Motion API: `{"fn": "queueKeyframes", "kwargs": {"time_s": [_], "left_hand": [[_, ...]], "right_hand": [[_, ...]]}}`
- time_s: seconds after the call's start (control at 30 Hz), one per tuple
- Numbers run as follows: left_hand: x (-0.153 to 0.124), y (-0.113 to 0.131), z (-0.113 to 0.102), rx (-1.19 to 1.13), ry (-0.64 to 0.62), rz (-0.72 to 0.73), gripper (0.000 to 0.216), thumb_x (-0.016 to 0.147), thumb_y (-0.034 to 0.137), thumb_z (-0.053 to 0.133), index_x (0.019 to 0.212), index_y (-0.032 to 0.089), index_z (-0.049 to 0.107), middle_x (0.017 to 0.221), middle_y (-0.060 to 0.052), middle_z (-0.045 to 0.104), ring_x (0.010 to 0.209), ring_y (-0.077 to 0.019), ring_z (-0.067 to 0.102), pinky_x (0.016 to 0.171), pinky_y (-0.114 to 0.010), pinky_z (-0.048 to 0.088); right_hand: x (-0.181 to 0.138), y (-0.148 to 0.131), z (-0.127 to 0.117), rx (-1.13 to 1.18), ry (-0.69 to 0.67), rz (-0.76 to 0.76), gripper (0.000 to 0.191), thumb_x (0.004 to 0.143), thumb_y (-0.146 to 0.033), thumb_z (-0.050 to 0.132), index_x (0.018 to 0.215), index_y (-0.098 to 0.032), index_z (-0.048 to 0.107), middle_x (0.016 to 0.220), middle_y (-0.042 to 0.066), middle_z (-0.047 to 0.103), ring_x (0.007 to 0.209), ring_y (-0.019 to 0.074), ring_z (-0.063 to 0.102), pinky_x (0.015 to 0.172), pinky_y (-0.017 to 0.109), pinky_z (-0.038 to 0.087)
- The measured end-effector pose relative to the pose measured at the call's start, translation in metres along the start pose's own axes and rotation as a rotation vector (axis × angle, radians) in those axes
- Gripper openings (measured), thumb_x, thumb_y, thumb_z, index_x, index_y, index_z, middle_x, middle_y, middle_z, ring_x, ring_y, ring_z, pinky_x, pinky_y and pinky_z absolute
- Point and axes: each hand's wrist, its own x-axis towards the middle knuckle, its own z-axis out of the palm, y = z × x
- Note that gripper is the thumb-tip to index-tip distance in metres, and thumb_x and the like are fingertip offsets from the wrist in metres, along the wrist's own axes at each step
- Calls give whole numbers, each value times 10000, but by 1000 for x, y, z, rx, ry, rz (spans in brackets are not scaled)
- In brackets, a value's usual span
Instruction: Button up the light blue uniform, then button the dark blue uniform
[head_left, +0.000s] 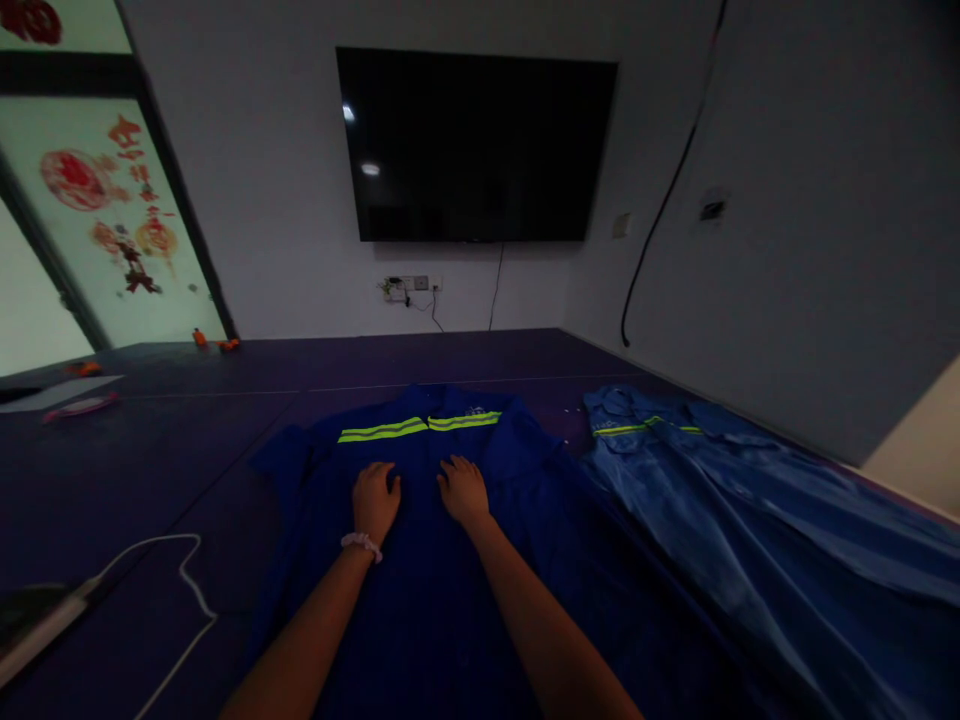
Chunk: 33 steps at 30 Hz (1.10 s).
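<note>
A grey wall [255, 220] fills the back of the view, and below it spreads a dark purple surface [195, 450] with fine seam lines. On that surface, front and centre, a royal-blue work jacket [427, 600] lies spread out, collar toward the wall, one sleeve out to each side; its lower part runs off the bottom edge. To its right, a paler blue work garment [735, 510] lies on a slant, also banded in yellow across its upper part. A flat-screen television [480, 150], its screen dark, is mounted on the wall, and at far left stands a frosted glass door [112, 260] with red decorations. The left hand [376, 497] and right hand [463, 490] rest palm down on the jacket's chest, apart from each other, fingers loosely bent; whether any fingertip pinches the cloth, I cannot tell. Just beyond them run yellow-green reflective strips [382, 431]. A white cable [180, 572] curls at lower left, wall sockets [414, 283] sit beneath the television, and a pale pink scrunchie [362, 543] circles the left wrist.
</note>
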Motion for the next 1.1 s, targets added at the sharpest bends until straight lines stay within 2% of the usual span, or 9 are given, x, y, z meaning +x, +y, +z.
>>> {"fn": "queueKeyframes", "kwargs": {"time_s": [0.13, 0.23, 0.33, 0.5, 0.63, 0.77, 0.9, 1.0, 1.1], "left_hand": [[-59, -42, -64, 428, 33, -215, 507, 831, 372, 386, 1192, 27, 476, 1083, -238, 568, 1097, -401, 467, 757, -503, 450], [-119, -59, -94, 478, -105, -311, 613, 820, 480, 363, 1157, -20, 474, 1025, -252, 594, 984, -364, 562, 740, -441, 470], [-158, -50, -100, 345, -257, -343, 469, 868, 398, 303, 1108, 48, 503, 981, -206, 649, 897, -271, 634, 735, -354, 481], [-156, -39, -118, 352, -326, -469, 380, 893, 263, 218, 1031, 113, 538, 760, -153, 695, 732, -280, 672, 623, -366, 480], [-153, -93, -147, 349, -281, -509, 422, 888, 355, 233, 1068, 147, 553, 810, -137, 703, 786, -298, 668, 691, -409, 484], [-162, -132, -154, 384, -331, -490, 389, 856, 235, 252, 1024, 133, 588, 844, -146, 693, 774, -291, 662, 710, -421, 479], [-135, -72, -141, 456, -85, -156, 402, 811, 215, 350, 1165, 138, 523, 1073, -157, 613, 949, -318, 587, 758, -454, 461], [-76, -4, -109, 159, -25, 69, 344, 832, 227, 397, 1125, 146, 557, 1090, -116, 600, 1033, -242, 543, 887, -356, 426], [-6, 35, -57, -96, -52, 47, 279, 847, 172, 392, 1028, 129, 600, 1029, -109, 620, 957, -185, 569, 863, -284, 421]], "right_hand": [[0, 0, -1, -11, -12, 18, 379, 882, -275, 407, 1238, -194, 508, 1313, 102, 472, 1254, 227, 353, 1029, 384, 240], [2, -4, 0, -15, -11, 32, 374, 882, -266, 405, 1230, -180, 514, 1298, 117, 480, 1250, 232, 353, 1022, 391, 238], [3, -6, 0, -19, -10, 47, 375, 892, -263, 385, 1235, -171, 507, 1304, 123, 469, 1253, 235, 344, 1022, 399, 227], [-3, -11, -5, -46, -11, 78, 368, 893, -247, 376, 1227, -174, 513, 1295, 126, 471, 1231, 236, 366, 994, 389, 264], [-7, -20, -11, -64, -21, 101, 312, 872, -262, 417, 1101, -163, 604, 1169, 140, 558, 1118, 252, 474, 900, 360, 361], [2, -30, -10, -51, -32, 143, 272, 855, -288, 456, 976, -142, 650, 1073, 161, 602, 1024, 265, 542, 804, 340, 419], [26, -31, -5, -30, -36, 202, 282, 885, -233, 402, 1006, -126, 633, 1001, 172, 632, 950, 240, 596, 749, 306, 439], [44, -28, -1, -18, -39, 195, 307, 905, -208, 354, 1061, -144, 612, 1001, 155, 637, 928, 207, 613, 739, 274, 442], [55, -28, 2, -16, -34, 167, 312, 910, -227, 355, 1102, -188, 597, 1048, 135, 620, 945, 194, 609, 751, 264, 441]]}}
